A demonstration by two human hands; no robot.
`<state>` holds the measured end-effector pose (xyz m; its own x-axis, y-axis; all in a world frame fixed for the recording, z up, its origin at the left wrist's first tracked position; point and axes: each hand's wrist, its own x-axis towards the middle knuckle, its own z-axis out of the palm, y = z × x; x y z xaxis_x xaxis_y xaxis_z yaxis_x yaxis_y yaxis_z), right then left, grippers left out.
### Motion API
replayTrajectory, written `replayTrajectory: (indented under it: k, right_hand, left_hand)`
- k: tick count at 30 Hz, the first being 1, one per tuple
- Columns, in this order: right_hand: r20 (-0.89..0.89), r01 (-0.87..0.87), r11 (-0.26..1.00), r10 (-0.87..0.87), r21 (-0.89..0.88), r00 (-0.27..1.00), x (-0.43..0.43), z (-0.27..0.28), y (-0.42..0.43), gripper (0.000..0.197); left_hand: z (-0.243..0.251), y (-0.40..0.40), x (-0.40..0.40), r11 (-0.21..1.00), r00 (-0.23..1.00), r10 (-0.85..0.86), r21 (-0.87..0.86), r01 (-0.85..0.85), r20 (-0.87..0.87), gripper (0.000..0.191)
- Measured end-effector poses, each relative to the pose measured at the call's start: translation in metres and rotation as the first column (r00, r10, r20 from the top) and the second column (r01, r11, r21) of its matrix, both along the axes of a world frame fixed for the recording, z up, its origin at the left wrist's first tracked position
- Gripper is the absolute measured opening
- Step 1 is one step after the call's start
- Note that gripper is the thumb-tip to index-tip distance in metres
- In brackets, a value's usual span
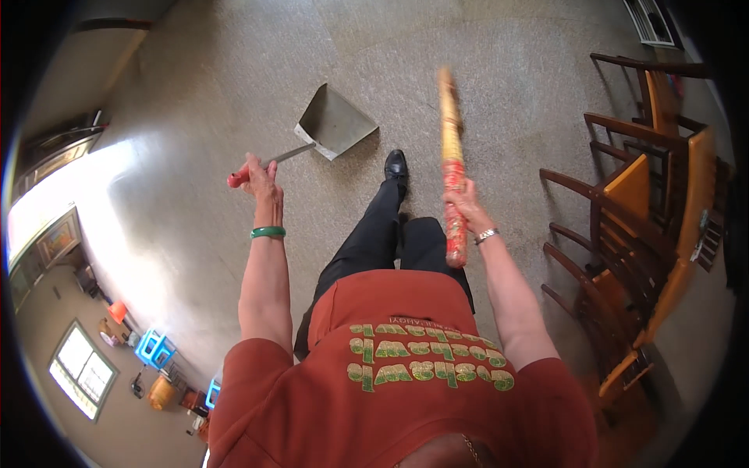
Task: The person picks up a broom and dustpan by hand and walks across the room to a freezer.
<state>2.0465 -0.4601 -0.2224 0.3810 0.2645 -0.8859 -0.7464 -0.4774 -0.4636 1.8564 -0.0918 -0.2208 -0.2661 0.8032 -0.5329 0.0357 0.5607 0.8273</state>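
Note:
My left hand (262, 181) is closed around the red-ended handle of a long-handled metal dustpan (339, 123). The pan is ahead of my shoe, its rod slanting back toward my hand. In my right hand (468, 205) is a long bound shaft (451, 175), probably a broom, wrapped red at the near part and yellowish farther out. Its far end is blurred, and I cannot tell whether bristles are there. The shaft points ahead, to the right of the dustpan and apart from it.
Wooden chairs (632, 181) with dark arms line the right side. Speckled floor (234, 76) spreads ahead. At left, bright light falls near a doorway. Blue plastic stools (155, 349) and an orange container (161, 392) stand by the wall below a window (83, 370).

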Motion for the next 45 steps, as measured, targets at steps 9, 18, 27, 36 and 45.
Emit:
replayTrajectory:
  k: [9,18,27,36,45]
  right_hand:
    - [-0.225,-0.132,0.965,0.184,0.228,0.957,0.078,0.042,0.073,0.066]
    - [0.205,-0.245,0.970,0.240,0.000,0.949,0.267,-0.004,0.081,0.049]
    - [0.150,-0.517,0.848,0.530,-0.116,0.835,0.328,-0.062,0.142,0.025]
    - [0.322,-0.942,0.320,0.907,-0.102,0.274,0.192,-0.076,0.179,0.063]
    - [0.238,-0.958,-0.236,0.952,0.162,-0.194,0.046,-0.025,0.123,0.066]
  left_hand:
    - [0.000,0.011,0.011,0.996,0.996,0.085,-0.008,-0.085,-0.007,0.023]
    - [0.024,-0.029,-0.022,0.957,0.957,0.289,0.029,-0.289,-0.027,0.026]
    - [0.053,-0.118,-0.055,0.831,0.822,0.556,0.094,-0.548,-0.122,0.031]
    - [0.048,-0.247,-0.113,0.627,0.592,0.773,0.134,-0.767,-0.230,0.031]
    - [0.048,-0.318,-0.154,0.416,0.380,0.895,0.127,-0.901,-0.236,0.034]
